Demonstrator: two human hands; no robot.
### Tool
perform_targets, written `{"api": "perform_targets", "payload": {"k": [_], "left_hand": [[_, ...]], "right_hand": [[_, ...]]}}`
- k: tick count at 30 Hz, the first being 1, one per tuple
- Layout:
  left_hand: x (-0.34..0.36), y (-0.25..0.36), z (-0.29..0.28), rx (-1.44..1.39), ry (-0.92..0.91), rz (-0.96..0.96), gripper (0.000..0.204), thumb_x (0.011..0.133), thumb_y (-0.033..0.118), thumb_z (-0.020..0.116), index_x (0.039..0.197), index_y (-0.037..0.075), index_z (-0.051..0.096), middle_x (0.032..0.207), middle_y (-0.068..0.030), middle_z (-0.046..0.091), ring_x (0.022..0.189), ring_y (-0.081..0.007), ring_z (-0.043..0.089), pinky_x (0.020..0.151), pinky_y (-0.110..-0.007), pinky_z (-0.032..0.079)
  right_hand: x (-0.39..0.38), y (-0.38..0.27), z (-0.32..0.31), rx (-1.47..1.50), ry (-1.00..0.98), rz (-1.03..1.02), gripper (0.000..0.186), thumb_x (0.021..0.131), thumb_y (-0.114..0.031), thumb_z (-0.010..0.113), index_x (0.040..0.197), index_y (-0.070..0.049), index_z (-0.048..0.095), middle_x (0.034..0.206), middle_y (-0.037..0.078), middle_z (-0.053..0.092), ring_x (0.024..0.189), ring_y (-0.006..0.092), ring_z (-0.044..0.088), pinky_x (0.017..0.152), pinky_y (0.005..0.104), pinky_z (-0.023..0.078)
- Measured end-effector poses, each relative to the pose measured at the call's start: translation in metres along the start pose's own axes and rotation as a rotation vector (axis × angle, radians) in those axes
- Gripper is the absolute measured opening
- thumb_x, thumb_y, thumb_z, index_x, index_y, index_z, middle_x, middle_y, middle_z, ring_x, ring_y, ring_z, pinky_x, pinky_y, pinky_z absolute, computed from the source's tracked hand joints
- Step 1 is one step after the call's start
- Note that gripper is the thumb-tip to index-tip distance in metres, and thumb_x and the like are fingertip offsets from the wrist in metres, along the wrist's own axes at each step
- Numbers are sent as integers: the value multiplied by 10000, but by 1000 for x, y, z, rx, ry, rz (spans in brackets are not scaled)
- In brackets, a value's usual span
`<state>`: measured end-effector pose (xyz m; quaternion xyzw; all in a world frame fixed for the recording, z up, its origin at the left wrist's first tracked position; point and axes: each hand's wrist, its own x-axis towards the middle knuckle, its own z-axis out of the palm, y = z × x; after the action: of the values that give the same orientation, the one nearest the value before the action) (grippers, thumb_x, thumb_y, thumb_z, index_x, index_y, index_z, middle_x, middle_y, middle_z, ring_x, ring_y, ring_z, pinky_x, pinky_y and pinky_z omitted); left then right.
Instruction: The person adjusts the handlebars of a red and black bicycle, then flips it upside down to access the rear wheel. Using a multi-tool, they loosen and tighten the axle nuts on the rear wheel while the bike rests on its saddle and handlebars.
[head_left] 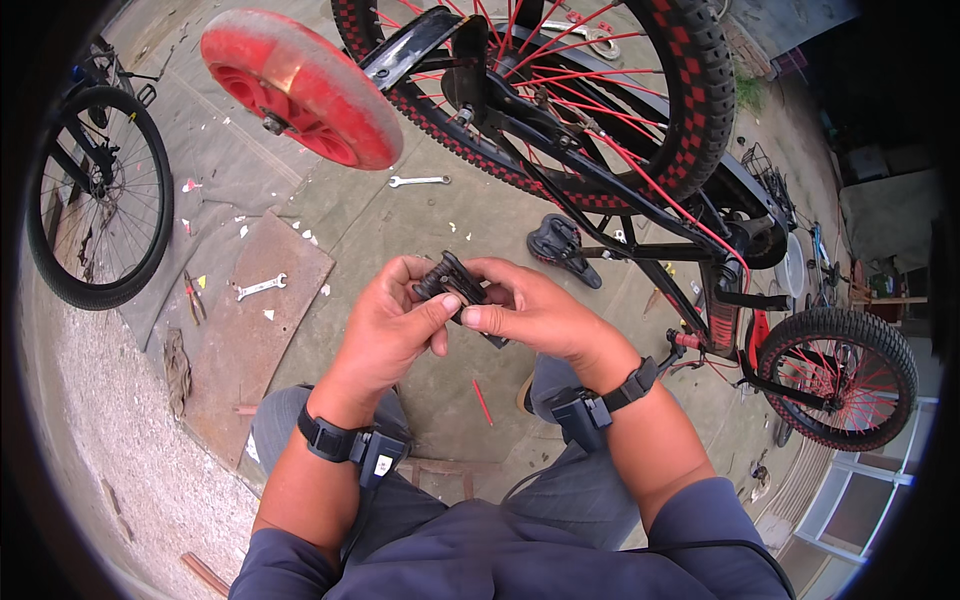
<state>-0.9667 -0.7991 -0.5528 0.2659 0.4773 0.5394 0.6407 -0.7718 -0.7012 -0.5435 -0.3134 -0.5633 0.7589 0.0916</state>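
Observation:
Between my two hands is a small black bicycle part (447, 277) with a ribbed, coil-like end and flat sides; fingers cover much of it, and I cannot tell its exact kind. My left hand (392, 318) grips its left side, thumb pressed on the front. Closed on its right side, my right hand (535, 308) has its thumb tip next to the left one. Beyond the hands is a tipped-over black and red bicycle (640, 270), its large red-spoked wheel (712, 110) raised. A red training wheel (300, 90) sticks out from it toward the upper left.
An open-end wrench (420, 181) lies on the ground cloth. Another wrench (262, 287) rests on a brown board (235, 335), with pliers (194, 297) beside it. A black saddle (562, 245) is beyond my right hand. A second bicycle (100, 190) stands at left. A red stick (483, 402) lies between my legs.

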Motion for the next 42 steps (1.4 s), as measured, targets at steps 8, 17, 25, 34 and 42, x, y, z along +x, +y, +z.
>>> {"api": "perform_targets", "payload": {"k": [8,17,25,34,42], "left_hand": [[5,-4,-8,620,135,397,559,901,305,831,1312,-13,625,1094,-65,667,948,-115,623,776,-262,489],[6,-10,-7,181,-133,104,661,898,370,840,1364,-27,591,1193,-84,644,1138,-192,616,937,-320,529],[5,-11,-1,50,-23,76,635,883,237,868,1381,-23,573,1158,-78,664,1053,-126,629,905,-296,531],[1,-5,10,240,-91,13,674,830,231,906,1357,-33,579,1135,-83,697,1038,-155,653,921,-310,529],[5,-14,11,93,-116,30,712,821,297,910,1360,-22,573,1125,-88,706,988,-170,688,888,-329,563]], "right_hand": [[8,18,4,162,108,60,384,987,-227,752,1269,5,632,1065,64,712,901,126,691,793,283,576],[6,17,-1,316,-71,63,397,1001,-221,730,1314,3,635,1101,79,732,889,161,723,791,337,628],[-7,-8,-1,-284,255,-121,271,986,-199,746,1139,23,720,1058,81,740,846,119,693,735,278,558],[-7,1,-9,-322,336,-349,207,1014,-190,706,1065,10,723,951,69,711,851,110,664,741,279,549],[-4,0,-15,10,301,-253,193,1050,-192,654,981,-14,684,876,23,681,767,92,623,708,268,532]]}}
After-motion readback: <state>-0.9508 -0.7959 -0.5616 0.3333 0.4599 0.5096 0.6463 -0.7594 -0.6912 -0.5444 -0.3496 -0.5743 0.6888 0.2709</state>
